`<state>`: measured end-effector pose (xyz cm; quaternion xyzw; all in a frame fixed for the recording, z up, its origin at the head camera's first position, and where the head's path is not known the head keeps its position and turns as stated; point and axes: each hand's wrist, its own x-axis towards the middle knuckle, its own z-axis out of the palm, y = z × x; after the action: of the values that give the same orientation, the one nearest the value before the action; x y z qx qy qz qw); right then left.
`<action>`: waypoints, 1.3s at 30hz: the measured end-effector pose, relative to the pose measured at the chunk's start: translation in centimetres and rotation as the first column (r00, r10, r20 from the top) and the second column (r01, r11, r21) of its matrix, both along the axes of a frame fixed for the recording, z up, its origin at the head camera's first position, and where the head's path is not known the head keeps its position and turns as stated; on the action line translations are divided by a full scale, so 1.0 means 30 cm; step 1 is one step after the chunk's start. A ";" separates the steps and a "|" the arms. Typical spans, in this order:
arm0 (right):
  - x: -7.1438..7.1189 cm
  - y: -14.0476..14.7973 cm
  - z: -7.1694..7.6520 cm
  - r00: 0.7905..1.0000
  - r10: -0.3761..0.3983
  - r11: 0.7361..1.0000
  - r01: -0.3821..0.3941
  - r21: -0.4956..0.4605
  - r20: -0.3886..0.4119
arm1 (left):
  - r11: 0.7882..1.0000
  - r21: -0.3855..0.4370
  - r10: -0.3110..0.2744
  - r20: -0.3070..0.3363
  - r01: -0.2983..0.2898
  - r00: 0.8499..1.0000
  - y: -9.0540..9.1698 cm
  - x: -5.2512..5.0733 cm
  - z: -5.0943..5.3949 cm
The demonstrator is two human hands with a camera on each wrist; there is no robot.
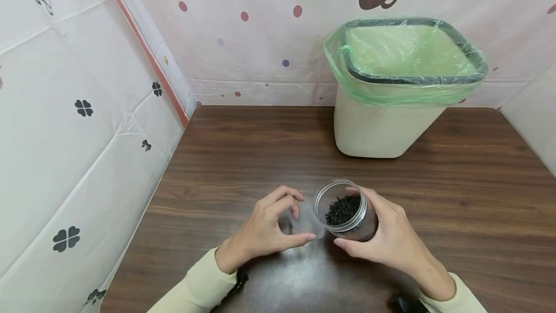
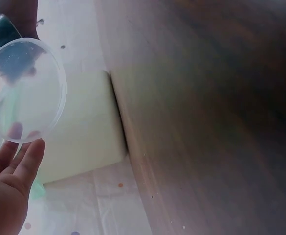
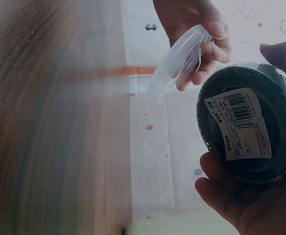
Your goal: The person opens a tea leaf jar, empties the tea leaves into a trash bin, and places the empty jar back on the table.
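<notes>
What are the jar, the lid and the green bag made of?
The jar looks like shiny, clear plastic or glass: it glints, but I can't tell which. The lid is probably smooth plastic: it's whitish, but things show through. The green bag seems thin, glossy plastic: it's wrinkled and a grey rim shows underneath.

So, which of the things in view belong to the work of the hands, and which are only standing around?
In the work:
jar, in the right hand
dark shreds inside it
translucent lid, in the left hand

Apparently only standing around:
bin, untouched, though it could be involved
green bag lining it
</notes>
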<state>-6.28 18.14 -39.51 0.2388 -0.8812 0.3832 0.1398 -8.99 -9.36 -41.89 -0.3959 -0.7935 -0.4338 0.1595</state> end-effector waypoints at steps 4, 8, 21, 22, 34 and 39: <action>0.000 0.001 0.000 1.000 -0.002 1.000 0.002 0.002 -0.004 | 1.000 -0.017 0.008 0.012 -0.008 1.000 -0.001 0.002 -0.002; 0.002 0.002 -0.001 1.000 -0.003 1.000 0.003 -0.001 -0.004 | 0.999 -0.040 0.013 0.013 -0.013 1.000 -0.002 0.002 -0.006; 0.003 0.005 -0.002 1.000 -0.003 1.000 0.003 -0.010 -0.013 | 0.989 -0.147 -0.026 -0.057 0.018 0.998 0.001 0.001 -0.013; 0.003 0.005 -0.002 1.000 -0.004 1.000 0.003 -0.010 -0.012 | 0.988 -0.154 -0.026 -0.054 0.017 0.998 0.001 0.001 -0.014; 0.005 0.009 -0.003 1.000 -0.007 1.000 0.007 -0.004 -0.008 | 0.977 -0.206 -0.054 -0.042 0.044 0.998 -0.004 0.004 -0.016; 0.006 0.009 -0.003 1.000 -0.009 1.000 0.009 -0.006 -0.010 | 0.965 -0.258 -0.045 0.016 0.048 0.999 -0.008 0.008 -0.019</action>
<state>-6.11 18.42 -39.60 0.2365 -0.8803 0.3842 0.1465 -8.76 -9.61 -42.46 -0.4295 -0.8346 -0.3323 0.0923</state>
